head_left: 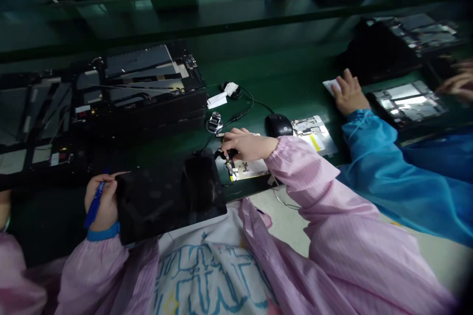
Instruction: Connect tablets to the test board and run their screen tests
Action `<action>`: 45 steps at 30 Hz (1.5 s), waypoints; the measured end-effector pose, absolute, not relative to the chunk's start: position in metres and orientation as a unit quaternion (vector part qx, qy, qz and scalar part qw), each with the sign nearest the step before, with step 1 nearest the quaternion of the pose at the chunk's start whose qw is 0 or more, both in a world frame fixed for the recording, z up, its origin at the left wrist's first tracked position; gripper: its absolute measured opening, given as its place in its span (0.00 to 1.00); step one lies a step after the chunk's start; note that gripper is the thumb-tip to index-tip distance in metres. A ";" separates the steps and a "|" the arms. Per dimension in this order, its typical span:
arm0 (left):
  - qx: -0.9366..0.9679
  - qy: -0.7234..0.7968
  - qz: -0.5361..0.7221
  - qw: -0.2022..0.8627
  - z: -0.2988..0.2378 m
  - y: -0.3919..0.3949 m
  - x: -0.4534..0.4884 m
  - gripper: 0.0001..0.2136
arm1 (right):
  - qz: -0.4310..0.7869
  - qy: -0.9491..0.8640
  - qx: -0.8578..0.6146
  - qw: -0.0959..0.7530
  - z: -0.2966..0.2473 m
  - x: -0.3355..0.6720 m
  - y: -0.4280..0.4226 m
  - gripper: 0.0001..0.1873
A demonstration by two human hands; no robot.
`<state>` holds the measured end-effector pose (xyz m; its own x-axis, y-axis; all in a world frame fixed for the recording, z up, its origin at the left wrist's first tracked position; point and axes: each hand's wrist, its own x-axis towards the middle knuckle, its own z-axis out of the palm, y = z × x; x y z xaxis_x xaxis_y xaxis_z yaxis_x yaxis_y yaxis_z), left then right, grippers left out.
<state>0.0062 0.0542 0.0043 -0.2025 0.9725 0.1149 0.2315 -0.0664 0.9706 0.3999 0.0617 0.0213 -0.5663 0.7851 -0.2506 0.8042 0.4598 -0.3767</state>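
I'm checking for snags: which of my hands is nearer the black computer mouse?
Right. The right hand is just left of the mouse, slightly nearer you; the left hand is much farther left, a slim blue pen in its grip.

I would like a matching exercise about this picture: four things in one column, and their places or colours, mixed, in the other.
1. pen
2. computer mouse
3. flat dark panel
4. co-worker's sleeve

A. just beyond the wrist of the right hand
B. bright blue, at the picture's right
C. held in the left hand
D. between both hands

Pairs: 1-C, 2-A, 3-D, 4-B
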 end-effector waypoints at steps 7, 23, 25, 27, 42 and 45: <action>0.477 0.591 0.533 0.375 0.007 0.054 0.010 0.10 | -0.236 0.833 0.499 -0.015 0.023 0.400 0.056 0.10; 0.482 0.593 0.520 0.382 0.005 0.053 0.009 0.10 | -0.076 0.613 0.729 -0.294 -0.027 0.348 -0.031 0.09; 0.479 0.591 0.524 0.382 0.007 0.052 0.010 0.10 | -0.077 0.605 0.740 -0.284 -0.027 0.344 -0.030 0.09; 0.473 0.579 0.537 0.390 0.008 0.051 0.012 0.10 | -0.077 0.596 0.748 -0.281 -0.026 0.341 -0.030 0.09; 0.493 0.592 0.509 0.384 0.011 0.048 0.006 0.10 | -0.060 0.572 0.790 -0.211 -0.021 0.325 -0.024 0.10; 0.507 0.595 0.485 0.393 0.012 0.048 0.002 0.11 | -0.064 0.567 0.792 -0.215 -0.024 0.323 -0.024 0.11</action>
<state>0.0017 0.0481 0.0116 -0.1782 0.9837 0.0249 0.2211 0.0154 0.9751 0.3226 -0.0245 -0.0238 0.3480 0.9265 0.1431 0.8716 -0.2635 -0.4133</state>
